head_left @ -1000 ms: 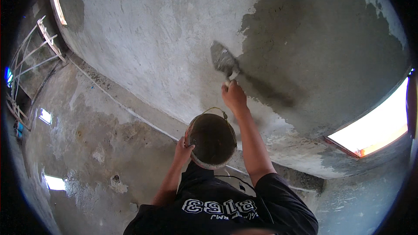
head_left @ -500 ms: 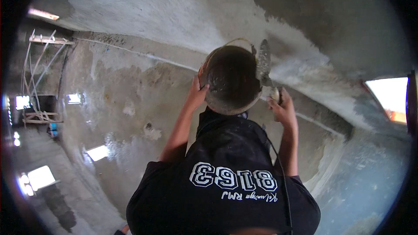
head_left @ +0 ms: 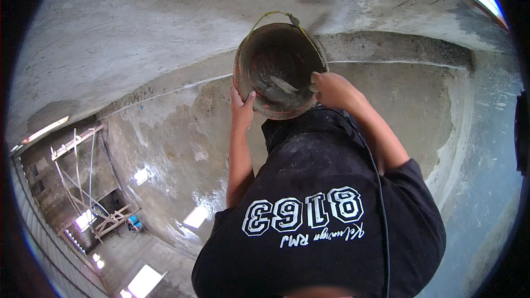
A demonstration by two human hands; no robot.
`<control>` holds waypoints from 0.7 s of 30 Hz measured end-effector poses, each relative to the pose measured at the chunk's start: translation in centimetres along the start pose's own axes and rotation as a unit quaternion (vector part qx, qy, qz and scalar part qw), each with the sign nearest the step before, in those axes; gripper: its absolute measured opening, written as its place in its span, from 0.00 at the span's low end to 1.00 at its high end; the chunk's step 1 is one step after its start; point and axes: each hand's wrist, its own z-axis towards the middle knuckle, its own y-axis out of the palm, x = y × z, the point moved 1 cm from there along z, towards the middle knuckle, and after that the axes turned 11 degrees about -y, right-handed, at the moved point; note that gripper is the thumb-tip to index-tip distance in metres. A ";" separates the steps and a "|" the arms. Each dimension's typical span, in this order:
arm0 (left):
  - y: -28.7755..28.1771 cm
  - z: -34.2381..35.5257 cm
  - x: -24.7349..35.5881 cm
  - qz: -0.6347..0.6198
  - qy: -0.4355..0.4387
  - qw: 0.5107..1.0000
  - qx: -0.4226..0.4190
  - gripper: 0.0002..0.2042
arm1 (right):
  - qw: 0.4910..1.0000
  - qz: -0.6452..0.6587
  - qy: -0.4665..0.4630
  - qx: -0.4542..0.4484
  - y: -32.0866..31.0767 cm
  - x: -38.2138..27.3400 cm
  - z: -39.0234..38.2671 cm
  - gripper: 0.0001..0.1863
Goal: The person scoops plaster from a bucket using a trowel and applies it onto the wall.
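Note:
A round mortar-stained bucket (head_left: pixel 259 38) with a yellowish handle (head_left: pixel 262 17) is held up in front of my chest, its mouth tilted toward me. My left hand (head_left: pixel 242 107) grips its near left rim, thumb over the edge. My right hand (head_left: pixel 333 90) is closed at the right rim around a trowel, whose grip is hidden by the fingers. The trowel's blade (head_left: pixel 282 84) reaches into the bucket, near the dark, wet-looking mortar coating the inside; how much is in there I cannot tell.
Ahead rises a grey plastered wall (head_left: pixel 165 27). The concrete floor (head_left: pixel 182 127) has shiny wet patches. At the left stands pole-and-plank scaffolding (head_left: pixel 83 171) with a blue container (head_left: pixel 134 222) near its foot. A pale bluish wall (head_left: pixel 488 132) is on the right. A thin cable (head_left: pixel 381 187) runs down my shirt.
The trowel's blade has gone from beside the bucket's right rim, near the wall, to inside the bucket. My right hand moved in to the rim. My view has swung round.

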 end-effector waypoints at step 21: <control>1.5 -0.2 -1.4 0.064 0.038 0.994 0.084 0.29 | 0.779 0.608 0.015 -0.156 1.2 6.9 -1.2 0.13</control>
